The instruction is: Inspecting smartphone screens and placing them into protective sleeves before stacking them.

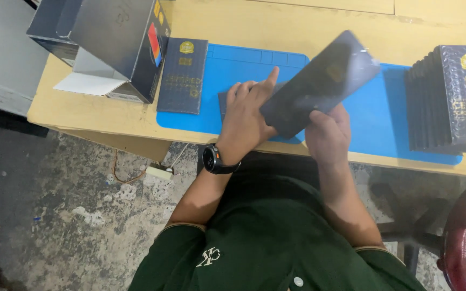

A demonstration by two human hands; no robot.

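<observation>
A dark, glossy flat phone-shaped slab [319, 83] is held tilted above the blue work mat [244, 70]. My right hand [327, 132] grips its lower end from underneath. My left hand [246, 116], with a black watch [216, 160] on the wrist, rests against the slab's left edge, index finger stretched out over the mat. A small dark flat piece [224, 102] lies on the mat, partly hidden under my left hand.
A dark blue flat packet with a gold emblem [183, 75] lies at the mat's left edge. An open grey cardboard box [109, 43] sits at the back left. A stack of several similar dark packets [449, 102] stands at the right. The wooden table's front edge [109, 129] overhangs a concrete floor.
</observation>
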